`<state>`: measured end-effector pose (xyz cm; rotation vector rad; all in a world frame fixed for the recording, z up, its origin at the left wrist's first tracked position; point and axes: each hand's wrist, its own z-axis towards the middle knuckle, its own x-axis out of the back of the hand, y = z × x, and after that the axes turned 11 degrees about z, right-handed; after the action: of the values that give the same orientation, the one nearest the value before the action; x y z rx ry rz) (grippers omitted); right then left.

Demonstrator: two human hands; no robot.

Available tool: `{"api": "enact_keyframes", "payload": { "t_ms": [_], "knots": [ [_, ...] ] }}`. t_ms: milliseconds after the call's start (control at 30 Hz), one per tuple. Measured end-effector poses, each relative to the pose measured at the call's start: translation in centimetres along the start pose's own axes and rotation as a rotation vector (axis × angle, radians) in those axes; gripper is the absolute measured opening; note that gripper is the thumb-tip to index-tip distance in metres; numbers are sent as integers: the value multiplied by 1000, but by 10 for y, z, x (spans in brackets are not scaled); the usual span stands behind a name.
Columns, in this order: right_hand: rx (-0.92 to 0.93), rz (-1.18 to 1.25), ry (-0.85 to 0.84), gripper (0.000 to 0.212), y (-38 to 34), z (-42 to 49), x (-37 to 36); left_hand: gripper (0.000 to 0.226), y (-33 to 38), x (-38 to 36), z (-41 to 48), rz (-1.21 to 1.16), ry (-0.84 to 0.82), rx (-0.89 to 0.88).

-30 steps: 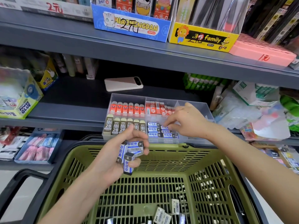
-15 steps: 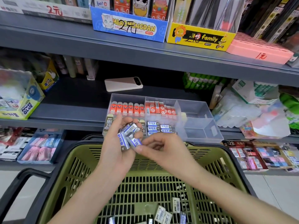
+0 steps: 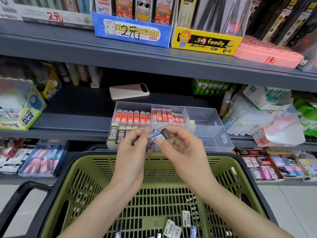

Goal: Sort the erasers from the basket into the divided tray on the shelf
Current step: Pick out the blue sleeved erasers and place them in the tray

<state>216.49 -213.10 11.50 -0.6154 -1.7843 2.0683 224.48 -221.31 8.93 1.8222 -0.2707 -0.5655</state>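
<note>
A clear divided tray point(image 3: 212, 122) sits on the middle shelf, with rows of red erasers point(image 3: 133, 115) at the back and 2B erasers point(image 3: 115, 134) at front left. My left hand point(image 3: 132, 152) holds a bunch of blue-and-white erasers in front of the tray. My right hand point(image 3: 180, 148) pinches one blue-and-white eraser point(image 3: 158, 135) with a black end, above the left hand. Both hands hover over the far rim of the green basket point(image 3: 85, 182). Several loose erasers point(image 3: 173, 227) lie on its floor.
A pale phone point(image 3: 128, 91) lies on the shelf behind the tray. Glue boxes point(image 3: 25, 114) stand at left, bagged goods point(image 3: 267, 121) at right. Lower shelf trays point(image 3: 42, 158) hold more erasers. The basket's black handle point(image 3: 18, 198) sticks out at lower left.
My right hand came back from the tray to my left hand and has pulled one blue-and-white eraser out of the bunch. The hands have risen slightly toward the tray.
</note>
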Motion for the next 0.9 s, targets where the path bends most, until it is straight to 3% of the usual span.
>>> {"api": "enact_keyframes", "payload": {
  "t_ms": [167, 300, 467, 600, 900],
  "knots": [
    [133, -200, -39, 6, -5, 19, 16, 23, -2, 0, -4, 81, -58, 16],
    [-59, -213, 33, 5, -8, 58, 58, 21, 7, 13, -2, -20, -83, 117],
    [-209, -880, -209, 13, 8, 88, 85, 21, 4, 31, 1, -71, -114, 154],
    [-66, -1330, -285, 15, 19, 98, 80, 22, -2, 37, 2, -83, -163, 158],
    [122, -1584, -324, 22, 39, 87, 70, 20, -4, 37, 5, -150, -176, 199]
  ]
}}
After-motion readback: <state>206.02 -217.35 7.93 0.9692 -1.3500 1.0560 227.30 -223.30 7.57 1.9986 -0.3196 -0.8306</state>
